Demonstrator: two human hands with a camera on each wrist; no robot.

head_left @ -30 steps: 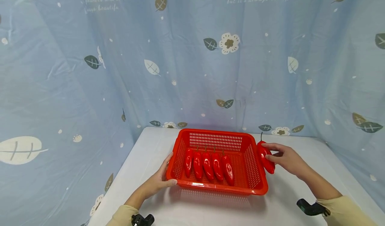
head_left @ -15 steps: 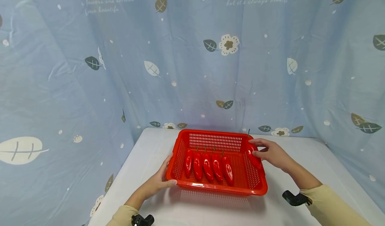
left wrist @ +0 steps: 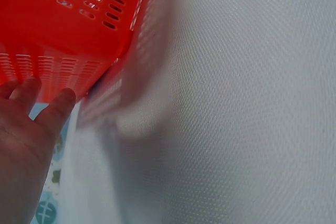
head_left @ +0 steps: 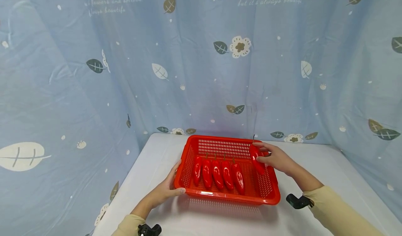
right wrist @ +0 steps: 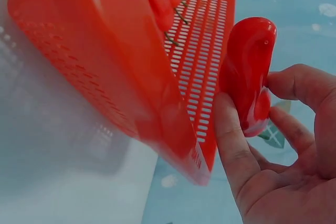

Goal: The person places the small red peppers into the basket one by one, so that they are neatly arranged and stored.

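A glossy red chili pepper [head_left: 255, 157] with a thin dark stem is pinched between the thumb and fingers of my right hand [head_left: 276, 158], over the right side of a red plastic basket [head_left: 220, 194]. In the right wrist view, the fingertips press on both sides of this chili pepper [right wrist: 249, 72]. My left hand [head_left: 161, 191] rests against the basket's front left corner, fingers along its left side and thumb at the front rim. The left wrist view shows relaxed fingers touching the slotted wall [left wrist: 63, 72]. Several more red chili peppers [head_left: 217, 175] lie in a row inside, stems pointing away.
The basket stands on a white table [head_left: 160, 149]. Behind and to the left hangs a pale blue curtain [head_left: 194, 89] printed with leaves and flowers. A black wrist camera [head_left: 299, 201] sits at the right sleeve, another black camera [head_left: 149, 230] at the left.
My right hand has carried the chili pepper leftward, from outside the basket's right rim to above its inside. The left hand and the basket have stayed in place.
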